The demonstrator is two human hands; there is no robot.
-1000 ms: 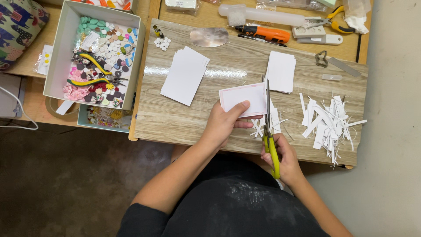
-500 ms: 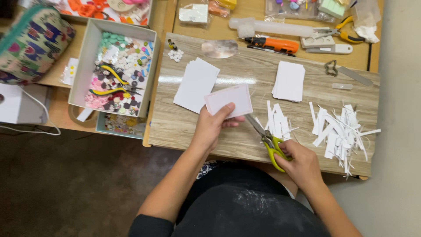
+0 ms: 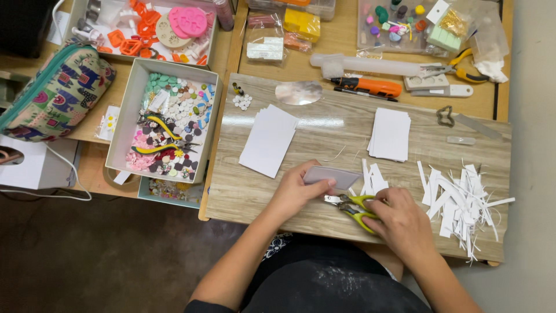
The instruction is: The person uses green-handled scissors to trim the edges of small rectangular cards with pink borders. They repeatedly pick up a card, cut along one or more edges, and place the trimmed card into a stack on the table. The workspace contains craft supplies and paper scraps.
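From the head camera, my left hand [image 3: 295,191] pinches a small white paper card [image 3: 331,177] by its near edge, tilted above the pale wood-grain board [image 3: 260,185]. My right hand [image 3: 399,223] is closed through the loops of the yellow-handled scissors [image 3: 350,206], blades nearly shut under the card. I'd hold the card taut and feed it squarely, so strips match the heap of white paper strips [image 3: 463,200].

Your scissors [image 3: 354,207] have yellow-green handles, and your cards [image 3: 390,134] and strips [image 3: 460,200] are white. The counter [image 3: 347,124] is pale woodgrain; the pouch [image 3: 55,93] is teal-edged, patterned with animals.
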